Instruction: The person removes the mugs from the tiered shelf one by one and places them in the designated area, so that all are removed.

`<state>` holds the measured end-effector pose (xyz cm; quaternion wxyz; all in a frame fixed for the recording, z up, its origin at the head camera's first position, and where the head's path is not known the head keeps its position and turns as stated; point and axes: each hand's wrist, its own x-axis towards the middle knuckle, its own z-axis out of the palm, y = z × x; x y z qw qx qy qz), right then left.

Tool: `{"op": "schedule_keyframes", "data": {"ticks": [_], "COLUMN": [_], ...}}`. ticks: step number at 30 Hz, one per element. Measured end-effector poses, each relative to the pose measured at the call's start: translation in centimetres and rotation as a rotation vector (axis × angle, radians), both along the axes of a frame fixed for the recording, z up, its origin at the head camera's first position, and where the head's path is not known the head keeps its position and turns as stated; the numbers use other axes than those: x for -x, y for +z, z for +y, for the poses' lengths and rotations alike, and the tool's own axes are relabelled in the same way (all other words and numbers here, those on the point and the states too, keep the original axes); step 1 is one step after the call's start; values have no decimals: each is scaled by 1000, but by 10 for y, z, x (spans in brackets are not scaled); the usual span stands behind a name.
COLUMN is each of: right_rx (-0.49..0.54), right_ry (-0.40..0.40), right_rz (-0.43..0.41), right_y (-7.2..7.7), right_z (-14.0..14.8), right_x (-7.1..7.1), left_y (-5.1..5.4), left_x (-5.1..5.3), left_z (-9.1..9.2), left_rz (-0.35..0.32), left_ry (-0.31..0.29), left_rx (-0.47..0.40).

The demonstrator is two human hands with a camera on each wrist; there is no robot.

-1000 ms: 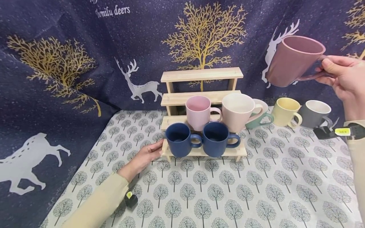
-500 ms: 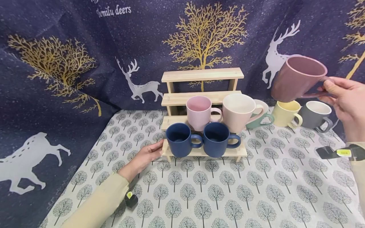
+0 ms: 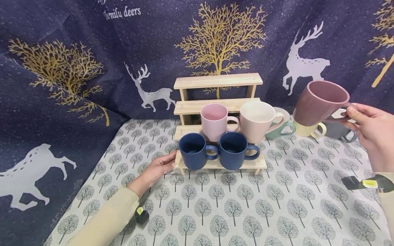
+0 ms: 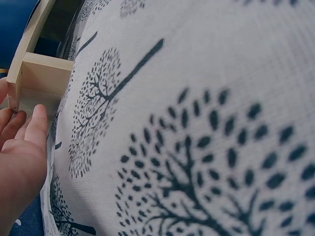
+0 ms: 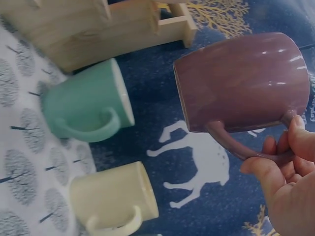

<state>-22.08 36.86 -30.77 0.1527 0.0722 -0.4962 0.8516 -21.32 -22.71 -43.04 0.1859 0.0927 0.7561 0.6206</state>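
Note:
In the head view my right hand [image 3: 373, 131] pinches the handle of a mauve mug [image 3: 321, 102], held up at the right above the table; the right wrist view shows the mug [image 5: 241, 81] with fingers [image 5: 268, 169] round its handle. My left hand [image 3: 155, 172] holds the left end of the wooden rack's lowest step [image 3: 215, 164]; in the left wrist view its fingers [image 4: 37, 128] lie by the wood [image 4: 47, 66]. Two navy mugs [image 3: 193, 150] [image 3: 233, 150] stand on that step. Above them are a pink mug [image 3: 213, 123] and a cream mug [image 3: 257, 119].
Right of the rack, a green mug [image 3: 277, 130], a yellow mug [image 3: 303, 130] and a grey mug [image 3: 335, 130] stand on the tree-print cloth [image 3: 234, 205]. The held mug partly covers the yellow one. Dark blue fabric [image 3: 160, 41] hangs behind the rack.
My right hand has lowered the mauve mug, bringing it in front of the yellow mug in the head view. My left hand and the rack look unmoved.

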Motion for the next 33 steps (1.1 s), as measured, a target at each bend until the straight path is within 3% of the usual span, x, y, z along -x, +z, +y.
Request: {"op": "schedule_keyframes", "data": {"ticks": [15, 27, 33], "right_rx": [-43, -24, -86], "right_ry": [10, 172, 176], "right_rz": [-159, -171, -178], "right_y": [-40, -73, -89], "right_z": [-7, -8, -10], "right_x": [-13, -14, -13], "left_y": [-1, -3, -2], "left_x": [-1, 0, 0], "left_z": [2, 1, 0], "left_rz": [-3, 2, -9], "left_ry": [1, -7, 5], "left_rx": [-20, -42, -32]}}
